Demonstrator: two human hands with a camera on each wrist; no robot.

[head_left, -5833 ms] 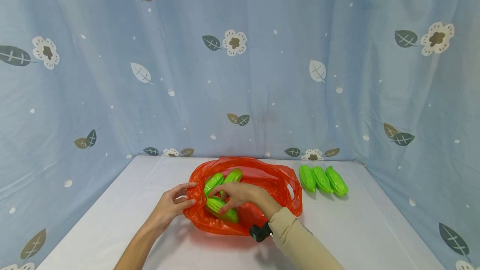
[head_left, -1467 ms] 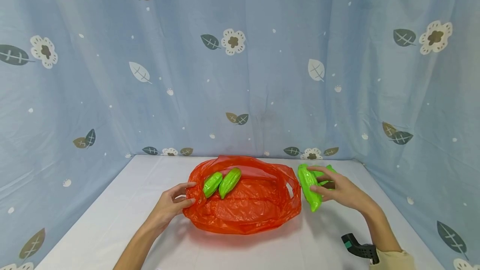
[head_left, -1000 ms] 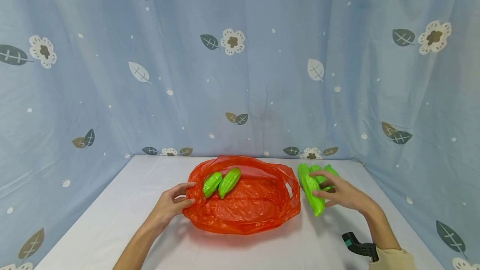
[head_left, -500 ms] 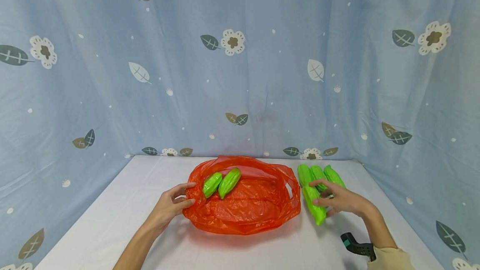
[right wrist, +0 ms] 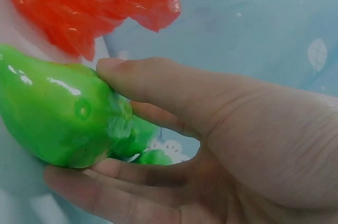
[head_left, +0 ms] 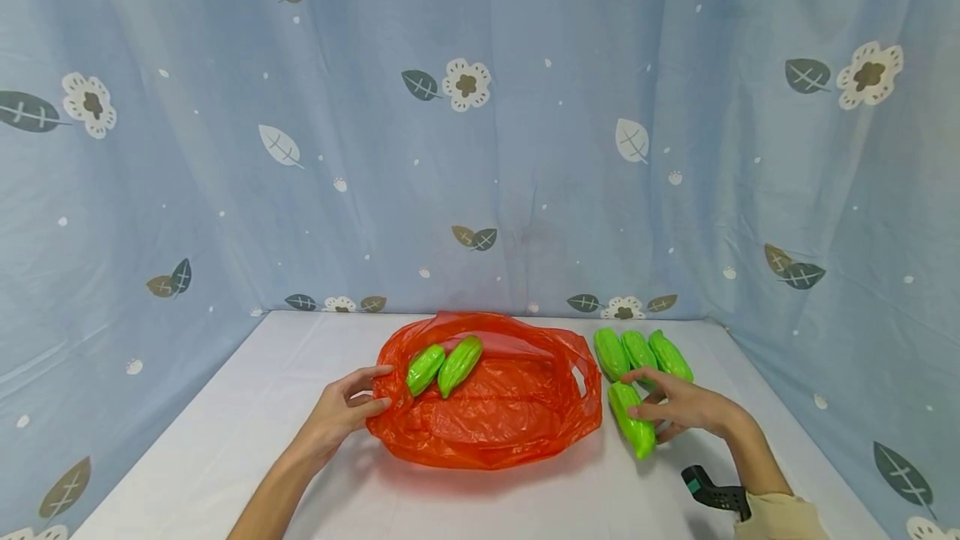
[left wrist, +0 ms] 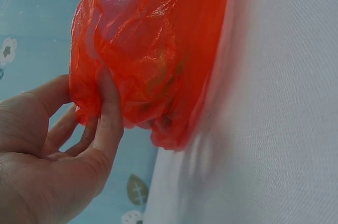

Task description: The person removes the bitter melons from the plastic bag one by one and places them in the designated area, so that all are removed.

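A red plastic bag (head_left: 487, 419) stands with its mouth spread on the white table. My left hand (head_left: 341, 407) pinches its left rim between thumb and fingers, as the left wrist view (left wrist: 79, 150) also shows. Two bright green ridged gourds, one (head_left: 425, 370) beside the other (head_left: 460, 366), lie inside the bag. My right hand (head_left: 686, 407) holds a third green gourd (head_left: 631, 419) at the table, right of the bag. In the right wrist view, thumb and fingers grip that glossy gourd (right wrist: 58, 110) from both sides.
Behind the held gourd, three more green gourds lie in a row: left (head_left: 611, 354), middle (head_left: 640, 354) and right (head_left: 671, 355). A blue patterned curtain (head_left: 525, 148) surrounds the white table (head_left: 225, 423). A black wrist device (head_left: 712, 492) sits at the right cuff.
My right hand has brought one gourd out of the bag to the right, then drawn it towards me, in front of the row. My left hand stays on the bag's rim.
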